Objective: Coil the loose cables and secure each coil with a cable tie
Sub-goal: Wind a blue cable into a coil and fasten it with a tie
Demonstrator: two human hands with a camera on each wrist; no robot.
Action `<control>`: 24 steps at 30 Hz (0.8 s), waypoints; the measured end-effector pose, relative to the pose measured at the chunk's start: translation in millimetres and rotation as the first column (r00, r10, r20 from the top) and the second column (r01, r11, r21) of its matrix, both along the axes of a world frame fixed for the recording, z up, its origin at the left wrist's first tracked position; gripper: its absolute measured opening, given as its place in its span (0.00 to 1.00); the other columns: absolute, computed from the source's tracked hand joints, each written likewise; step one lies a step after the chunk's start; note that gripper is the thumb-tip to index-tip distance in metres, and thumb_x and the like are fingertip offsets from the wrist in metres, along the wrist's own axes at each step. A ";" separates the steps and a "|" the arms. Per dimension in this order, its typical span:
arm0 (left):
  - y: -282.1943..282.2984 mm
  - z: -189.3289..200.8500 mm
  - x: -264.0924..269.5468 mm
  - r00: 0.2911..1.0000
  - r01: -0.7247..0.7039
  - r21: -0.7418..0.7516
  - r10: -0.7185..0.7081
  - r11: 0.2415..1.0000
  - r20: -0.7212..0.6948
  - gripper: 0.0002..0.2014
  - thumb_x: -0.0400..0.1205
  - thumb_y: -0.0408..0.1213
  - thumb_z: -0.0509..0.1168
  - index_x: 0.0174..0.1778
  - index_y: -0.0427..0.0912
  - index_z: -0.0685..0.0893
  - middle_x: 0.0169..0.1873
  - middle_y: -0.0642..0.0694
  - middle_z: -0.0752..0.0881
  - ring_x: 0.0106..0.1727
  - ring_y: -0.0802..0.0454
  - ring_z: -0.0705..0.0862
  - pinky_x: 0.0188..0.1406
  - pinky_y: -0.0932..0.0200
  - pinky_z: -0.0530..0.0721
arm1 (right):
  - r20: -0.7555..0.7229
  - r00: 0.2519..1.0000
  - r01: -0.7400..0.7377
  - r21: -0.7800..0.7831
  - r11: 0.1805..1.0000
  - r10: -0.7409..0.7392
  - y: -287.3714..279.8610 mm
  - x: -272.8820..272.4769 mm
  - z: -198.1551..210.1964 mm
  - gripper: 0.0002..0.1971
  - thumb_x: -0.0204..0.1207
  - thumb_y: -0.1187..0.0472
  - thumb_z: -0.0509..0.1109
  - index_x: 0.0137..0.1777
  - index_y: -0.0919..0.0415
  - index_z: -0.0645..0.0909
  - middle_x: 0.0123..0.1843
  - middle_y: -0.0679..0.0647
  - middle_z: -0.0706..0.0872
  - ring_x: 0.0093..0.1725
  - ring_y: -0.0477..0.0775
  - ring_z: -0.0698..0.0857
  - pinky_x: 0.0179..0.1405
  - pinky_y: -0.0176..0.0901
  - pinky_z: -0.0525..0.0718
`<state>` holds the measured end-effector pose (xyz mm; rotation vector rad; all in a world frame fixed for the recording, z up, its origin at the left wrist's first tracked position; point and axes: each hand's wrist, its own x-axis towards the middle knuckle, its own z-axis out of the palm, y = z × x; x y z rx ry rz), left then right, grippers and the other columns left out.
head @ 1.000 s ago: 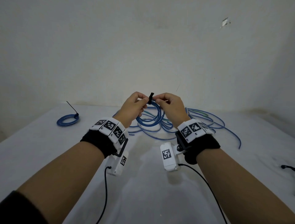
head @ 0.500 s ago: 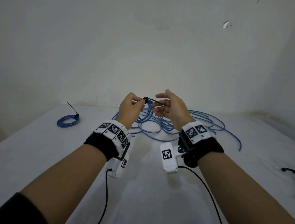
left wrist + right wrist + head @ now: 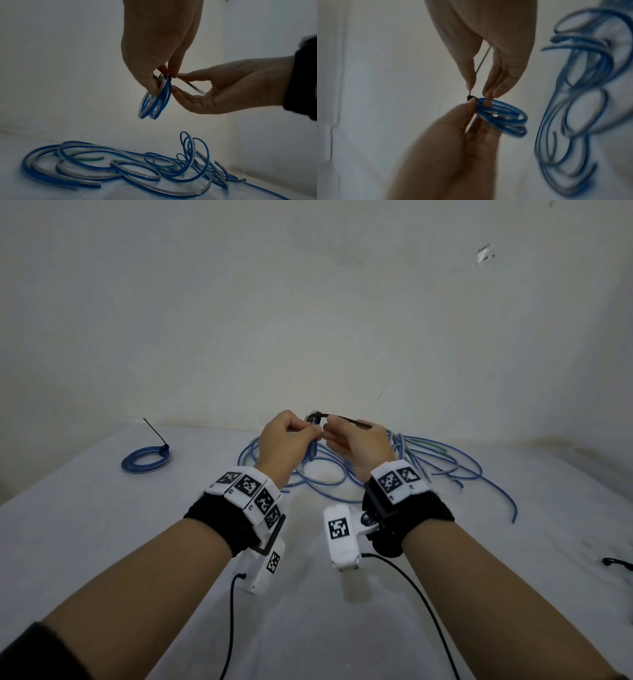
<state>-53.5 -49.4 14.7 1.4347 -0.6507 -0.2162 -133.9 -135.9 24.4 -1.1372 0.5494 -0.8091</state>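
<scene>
Bare white table [image 3: 308, 628] fills the lower frame beneath two raised forearms. At centre, the left hand [image 3: 286, 440] pinches a small blue coil [image 3: 157, 97] held clear above the tabletop; the right hand [image 3: 359, 445] pinches the black cable tie [image 3: 471, 97] wrapped round it. Beyond, loose blue cables [image 3: 438, 463] sprawl centre-right; a tied coil [image 3: 145, 462] lies at far left, near the table's back edge.

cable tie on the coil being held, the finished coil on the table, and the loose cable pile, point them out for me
cable tie [image 3: 470, 97], right wrist view, on its black head beside the held coil.
finished coil [image 3: 145, 461], head view, on the blue ring's near edge.
loose cable pile [image 3: 96, 168], left wrist view, on a blue strand lying on the table.
</scene>
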 end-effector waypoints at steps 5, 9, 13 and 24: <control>0.4 -2.7 -2.7 0.993 -0.025 0.041 0.020 0.999 0.115 0.11 0.73 0.35 0.74 0.31 0.42 0.78 0.34 0.41 0.85 0.35 0.46 0.83 0.43 0.50 0.84 | -0.041 0.997 -0.069 0.054 0.996 0.071 1.3 1.6 2.1 0.03 0.75 0.64 0.73 0.41 0.64 0.85 0.41 0.57 0.88 0.40 0.51 0.87 0.60 0.48 0.82; 3.1 -3.7 -1.4 0.971 0.004 0.108 -0.029 0.994 0.238 0.10 0.73 0.37 0.75 0.30 0.44 0.80 0.31 0.47 0.86 0.32 0.54 0.82 0.38 0.57 0.82 | -0.082 0.994 -0.073 -0.051 0.996 0.069 -0.3 1.1 4.8 0.07 0.73 0.65 0.74 0.39 0.69 0.83 0.42 0.64 0.87 0.42 0.60 0.85 0.55 0.51 0.83; 4.1 -3.8 3.6 0.954 0.055 0.153 -0.097 0.987 0.283 0.07 0.75 0.38 0.74 0.36 0.41 0.83 0.34 0.44 0.88 0.35 0.52 0.85 0.41 0.60 0.83 | -0.118 0.989 -0.094 -0.091 0.991 0.083 -6.1 -2.0 7.6 0.07 0.77 0.67 0.70 0.38 0.68 0.81 0.36 0.60 0.86 0.35 0.54 0.85 0.37 0.39 0.86; 4.6 3.5 28.1 0.824 0.153 0.404 -0.343 0.902 0.452 0.12 0.84 0.39 0.62 0.62 0.43 0.81 0.57 0.43 0.84 0.60 0.50 0.81 0.66 0.52 0.77 | -0.155 0.946 -0.307 -0.162 0.938 0.283 -14.3 -20.1 11.6 0.09 0.84 0.68 0.59 0.45 0.67 0.78 0.39 0.61 0.85 0.34 0.53 0.87 0.33 0.39 0.84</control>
